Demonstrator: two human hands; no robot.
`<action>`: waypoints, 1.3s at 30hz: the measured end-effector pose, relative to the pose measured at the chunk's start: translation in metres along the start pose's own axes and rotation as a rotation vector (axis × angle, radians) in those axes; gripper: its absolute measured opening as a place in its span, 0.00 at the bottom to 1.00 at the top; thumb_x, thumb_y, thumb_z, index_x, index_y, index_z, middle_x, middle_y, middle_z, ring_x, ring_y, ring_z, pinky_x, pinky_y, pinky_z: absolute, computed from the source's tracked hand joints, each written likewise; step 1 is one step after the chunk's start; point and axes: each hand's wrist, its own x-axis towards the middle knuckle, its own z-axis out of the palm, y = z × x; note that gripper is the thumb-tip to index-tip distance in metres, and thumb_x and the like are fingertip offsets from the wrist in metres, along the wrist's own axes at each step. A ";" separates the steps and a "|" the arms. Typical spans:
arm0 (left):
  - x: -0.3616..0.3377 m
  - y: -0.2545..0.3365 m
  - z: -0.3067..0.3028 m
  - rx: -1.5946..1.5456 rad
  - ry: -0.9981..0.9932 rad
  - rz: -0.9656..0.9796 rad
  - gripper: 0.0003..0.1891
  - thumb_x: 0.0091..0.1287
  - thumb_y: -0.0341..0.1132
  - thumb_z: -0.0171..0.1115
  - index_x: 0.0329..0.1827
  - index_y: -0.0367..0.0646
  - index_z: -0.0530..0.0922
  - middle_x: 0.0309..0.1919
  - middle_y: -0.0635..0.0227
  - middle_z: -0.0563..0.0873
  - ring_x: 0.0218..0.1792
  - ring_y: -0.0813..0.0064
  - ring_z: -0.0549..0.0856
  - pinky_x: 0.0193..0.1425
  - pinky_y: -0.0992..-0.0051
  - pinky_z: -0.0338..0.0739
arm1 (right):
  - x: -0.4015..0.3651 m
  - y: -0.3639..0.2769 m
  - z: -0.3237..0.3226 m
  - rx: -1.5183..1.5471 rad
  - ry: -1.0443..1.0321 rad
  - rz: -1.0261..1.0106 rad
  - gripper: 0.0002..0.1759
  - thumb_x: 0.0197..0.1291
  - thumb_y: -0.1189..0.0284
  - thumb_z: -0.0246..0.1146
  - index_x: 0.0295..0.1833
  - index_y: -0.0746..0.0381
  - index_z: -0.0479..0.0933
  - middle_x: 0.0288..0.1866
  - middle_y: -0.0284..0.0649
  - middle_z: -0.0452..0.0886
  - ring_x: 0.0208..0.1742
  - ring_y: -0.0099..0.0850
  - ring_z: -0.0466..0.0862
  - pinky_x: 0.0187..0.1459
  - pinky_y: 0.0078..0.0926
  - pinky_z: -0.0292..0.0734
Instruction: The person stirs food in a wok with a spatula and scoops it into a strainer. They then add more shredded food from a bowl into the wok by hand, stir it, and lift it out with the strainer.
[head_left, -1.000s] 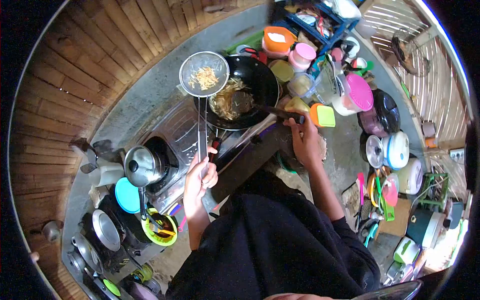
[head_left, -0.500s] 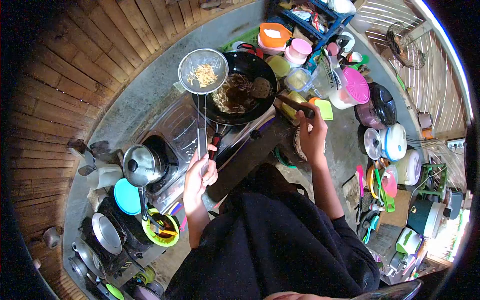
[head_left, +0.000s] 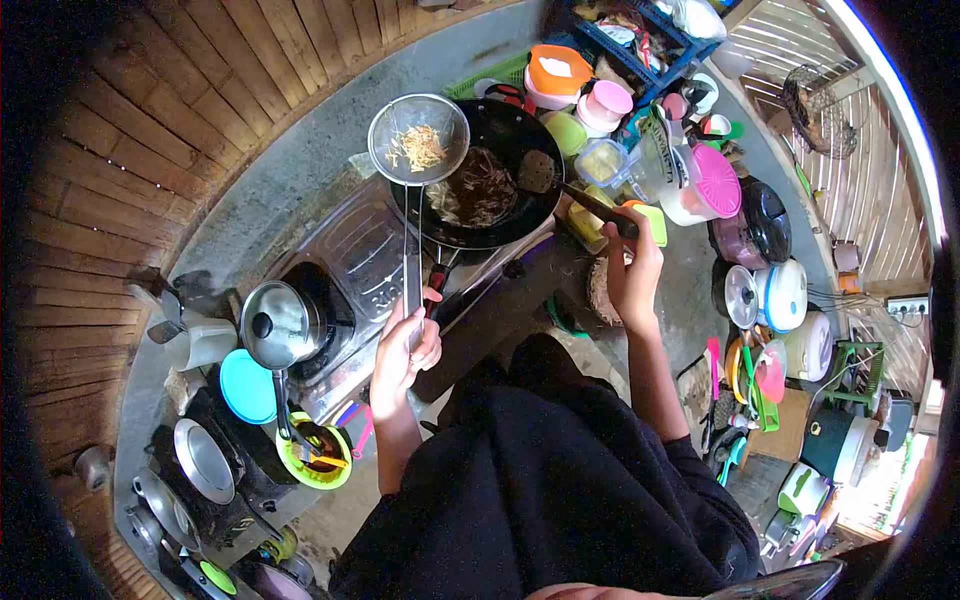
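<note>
My left hand is closed around the handle of a wire-mesh strainer. In the strainer lies a small heap of pale golden shreds. It hovers over the left rim of a black wok, where dark oil and thin shreds fill the middle. My right hand grips the dark handle of a slotted spatula. The spatula's blade is over the right part of the wok. The wok's own red-and-black handle runs beneath the strainer's handle, close to my left fingers.
A lidded saucepan stands on the stove's left burner. Left of it are a blue lid and a yellow-green bowl. Plastic containers, including a pink-lidded tub, crowd the right of the wok. A blue rack stands behind.
The view has shifted slightly. The strainer and spatula sit a little further right in the picture, and the spatula blade appears slightly closer to the wok's right side. Both hands keep their holds.
</note>
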 end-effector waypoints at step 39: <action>-0.010 -0.010 0.004 0.005 0.021 0.060 0.12 0.70 0.35 0.40 0.52 0.41 0.63 0.07 0.77 0.59 0.06 0.85 0.56 0.10 0.82 0.52 | 0.023 0.001 0.073 0.354 -0.257 0.089 0.13 0.63 0.70 0.55 0.52 0.61 0.68 0.30 0.36 0.78 0.25 0.16 0.70 0.30 0.15 0.67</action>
